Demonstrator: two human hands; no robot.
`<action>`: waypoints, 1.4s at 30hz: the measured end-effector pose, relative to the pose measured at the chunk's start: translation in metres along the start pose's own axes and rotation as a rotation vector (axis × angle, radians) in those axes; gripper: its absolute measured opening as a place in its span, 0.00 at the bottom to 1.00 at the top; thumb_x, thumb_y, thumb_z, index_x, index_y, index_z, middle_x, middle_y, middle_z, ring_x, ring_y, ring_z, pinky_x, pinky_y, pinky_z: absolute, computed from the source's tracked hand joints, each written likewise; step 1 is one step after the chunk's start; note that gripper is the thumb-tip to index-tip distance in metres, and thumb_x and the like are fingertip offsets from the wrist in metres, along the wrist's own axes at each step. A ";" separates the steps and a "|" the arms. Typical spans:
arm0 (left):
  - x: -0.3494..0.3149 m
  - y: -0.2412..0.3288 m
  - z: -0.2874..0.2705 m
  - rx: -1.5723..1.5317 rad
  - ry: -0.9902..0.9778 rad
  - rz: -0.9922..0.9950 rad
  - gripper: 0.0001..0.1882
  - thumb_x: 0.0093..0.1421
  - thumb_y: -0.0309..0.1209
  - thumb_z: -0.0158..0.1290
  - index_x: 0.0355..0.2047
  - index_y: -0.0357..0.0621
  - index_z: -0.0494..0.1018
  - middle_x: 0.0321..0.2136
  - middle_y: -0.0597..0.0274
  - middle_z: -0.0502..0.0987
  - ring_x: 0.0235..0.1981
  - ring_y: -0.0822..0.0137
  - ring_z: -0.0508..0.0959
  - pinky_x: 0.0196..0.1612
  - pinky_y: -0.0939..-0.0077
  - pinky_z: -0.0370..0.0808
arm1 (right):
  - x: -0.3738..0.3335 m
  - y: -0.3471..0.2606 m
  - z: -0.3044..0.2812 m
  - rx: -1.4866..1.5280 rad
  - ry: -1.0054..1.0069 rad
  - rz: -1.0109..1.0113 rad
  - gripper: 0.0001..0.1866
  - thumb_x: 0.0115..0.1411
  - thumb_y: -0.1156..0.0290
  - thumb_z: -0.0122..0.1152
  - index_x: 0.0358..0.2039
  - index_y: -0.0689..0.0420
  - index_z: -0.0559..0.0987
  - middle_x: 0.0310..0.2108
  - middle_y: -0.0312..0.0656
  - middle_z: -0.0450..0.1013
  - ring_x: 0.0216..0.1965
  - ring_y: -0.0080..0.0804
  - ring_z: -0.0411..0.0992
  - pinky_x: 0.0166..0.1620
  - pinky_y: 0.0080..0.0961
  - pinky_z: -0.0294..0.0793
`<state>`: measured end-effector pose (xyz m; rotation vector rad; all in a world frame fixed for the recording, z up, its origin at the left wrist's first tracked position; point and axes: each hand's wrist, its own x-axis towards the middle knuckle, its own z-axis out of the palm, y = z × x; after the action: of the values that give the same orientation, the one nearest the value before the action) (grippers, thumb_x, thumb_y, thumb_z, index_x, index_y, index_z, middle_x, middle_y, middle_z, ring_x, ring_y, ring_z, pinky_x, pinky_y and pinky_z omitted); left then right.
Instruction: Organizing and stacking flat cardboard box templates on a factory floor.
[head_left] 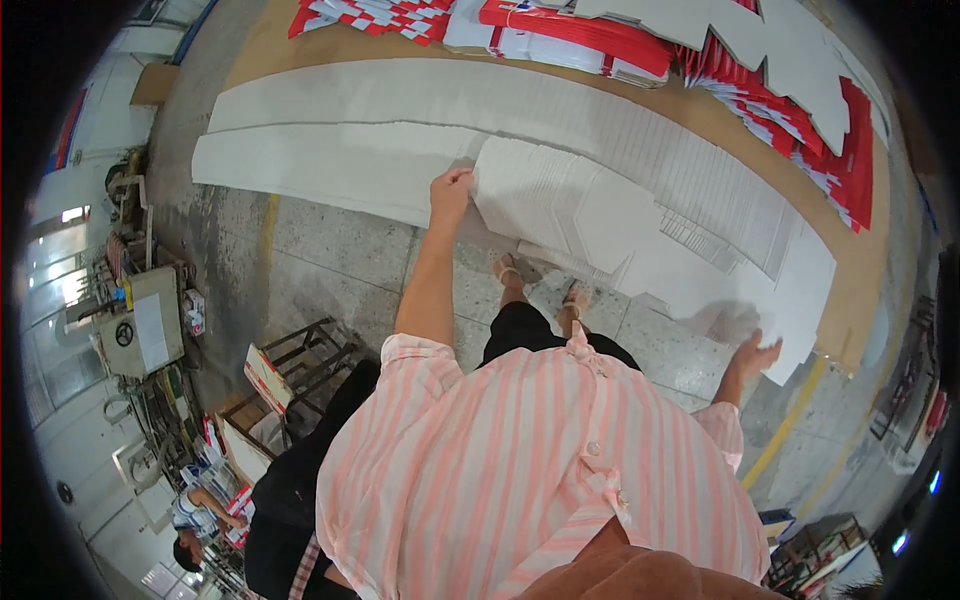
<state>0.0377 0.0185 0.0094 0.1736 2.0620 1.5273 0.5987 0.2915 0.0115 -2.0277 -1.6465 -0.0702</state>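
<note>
Card pile [545, 200] on long white sheets [310, 155]. Left hand [450, 192] grip curled at pile's left edge; hold unclear. Right hand [748, 362] spread, looks empty. Seems pile-straightening step; next needs steady two-hand grip.

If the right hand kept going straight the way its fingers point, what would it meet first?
Probably the right end of the white cardboard sheet, which lies in line with the right hand's fingers; the hand might pass above it, as depth is unclear.
</note>
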 end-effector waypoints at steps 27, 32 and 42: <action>-0.109 -0.013 0.092 -0.785 0.033 -0.225 0.14 0.55 0.31 0.49 0.35 0.29 0.70 0.31 0.58 0.74 0.32 0.67 0.72 0.38 0.74 0.67 | 0.008 -0.083 0.058 -0.131 -0.360 -0.517 0.28 0.57 0.52 0.41 0.56 0.51 0.58 0.58 0.45 0.50 0.60 0.44 0.44 0.58 0.49 0.42; -0.114 -0.023 0.100 0.320 0.104 0.364 0.13 0.53 0.31 0.52 0.34 0.30 0.71 0.32 0.60 0.74 0.33 0.66 0.72 0.39 0.71 0.69 | 0.010 -0.082 0.055 -0.156 -0.368 -0.500 0.29 0.57 0.51 0.42 0.56 0.51 0.58 0.59 0.44 0.50 0.61 0.44 0.43 0.58 0.49 0.41; -0.115 -0.013 0.105 0.441 0.174 0.075 0.17 0.53 0.34 0.53 0.25 0.26 0.71 0.24 0.54 0.74 0.28 0.65 0.73 0.34 0.71 0.69 | 0.017 -0.071 0.053 -0.123 -0.392 -0.509 0.32 0.57 0.48 0.40 0.58 0.50 0.54 0.60 0.44 0.48 0.62 0.44 0.40 0.60 0.48 0.35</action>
<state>0.1899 0.0539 0.0187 0.2950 2.5373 1.1402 0.5220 0.3380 -0.0030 -1.7309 -2.4306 0.0519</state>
